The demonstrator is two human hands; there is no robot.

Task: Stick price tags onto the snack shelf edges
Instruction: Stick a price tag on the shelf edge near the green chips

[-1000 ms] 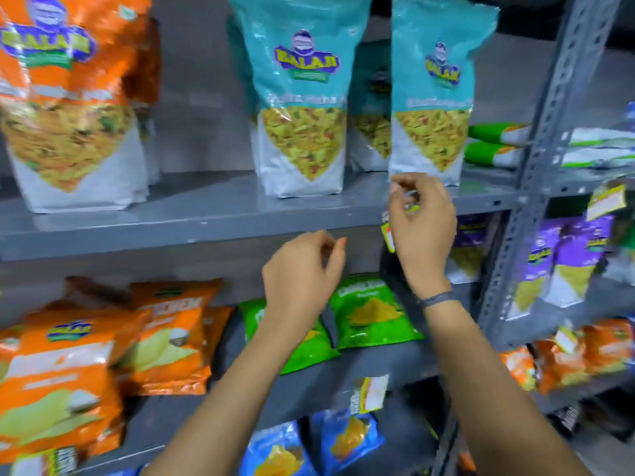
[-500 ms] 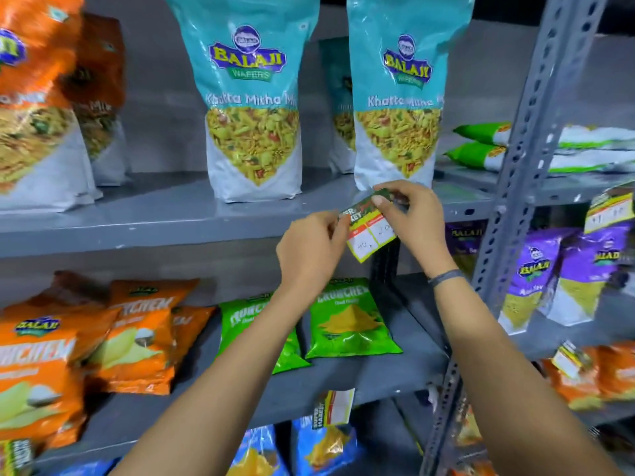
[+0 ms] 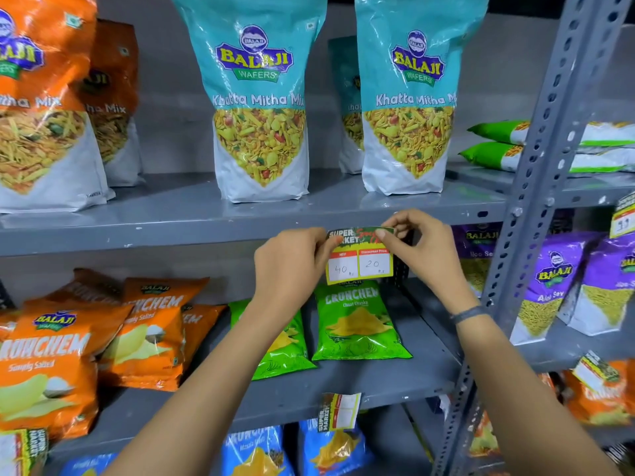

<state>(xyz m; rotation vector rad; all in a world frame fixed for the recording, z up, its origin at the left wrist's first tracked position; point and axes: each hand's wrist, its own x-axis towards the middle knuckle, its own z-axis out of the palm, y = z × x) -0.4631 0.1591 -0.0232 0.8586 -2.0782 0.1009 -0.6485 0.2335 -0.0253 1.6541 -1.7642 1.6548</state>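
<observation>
A green, red and yellow price tag (image 3: 359,261) with "40" and "20" handwritten in its white boxes is held level against the front edge of the grey upper shelf (image 3: 171,235). My left hand (image 3: 292,261) pinches its left upper corner and my right hand (image 3: 424,249) pinches its right upper corner. The tag sits below the right teal Khatta Mitha Mix bag (image 3: 410,97). Its lower part hangs in front of a green Crunchem packet (image 3: 354,321).
Another tag (image 3: 338,410) hangs from the edge of the lower shelf (image 3: 275,396). Orange Crunchem bags (image 3: 51,359) lie at the left. A perforated grey upright (image 3: 549,139) stands at the right, with purple bags (image 3: 556,286) and tagged shelves beyond it.
The tag was tilted between both hands half a second ago; now it is level and higher against the shelf edge. The view has shifted closer and left.
</observation>
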